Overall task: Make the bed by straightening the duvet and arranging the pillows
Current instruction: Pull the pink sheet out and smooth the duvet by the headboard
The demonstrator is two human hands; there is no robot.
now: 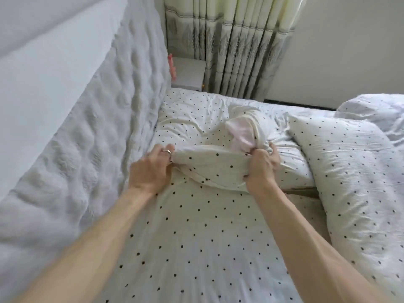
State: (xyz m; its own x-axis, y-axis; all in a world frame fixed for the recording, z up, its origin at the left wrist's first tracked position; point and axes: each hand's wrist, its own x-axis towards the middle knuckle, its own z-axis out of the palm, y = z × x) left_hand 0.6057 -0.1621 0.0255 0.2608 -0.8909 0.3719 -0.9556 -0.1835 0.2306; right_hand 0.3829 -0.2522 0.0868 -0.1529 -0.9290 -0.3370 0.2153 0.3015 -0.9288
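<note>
A white pillow with black dots (209,169) lies at the head of the bed beside the headboard. Its open end is bunched up, and a pale pink inner pillow (240,136) shows through the opening. My left hand (150,169), a ring on one finger, grips the pillow's left corner. My right hand (262,167) clutches the gathered cover at the right corner. A second dotted pillow (349,171) rests to the right, tilted on the bed. The dotted bedding (196,248) spreads flat below my arms. A crumpled white duvet (376,112) is heaped at the far right.
A quilted grey-white headboard (87,127) runs along the left. A grey bedside cabinet (188,73) with a pink object (172,66) stands behind the bed. Patterned curtains (236,47) hang beyond it. A brown strip of mattress edge (303,191) shows between the pillows.
</note>
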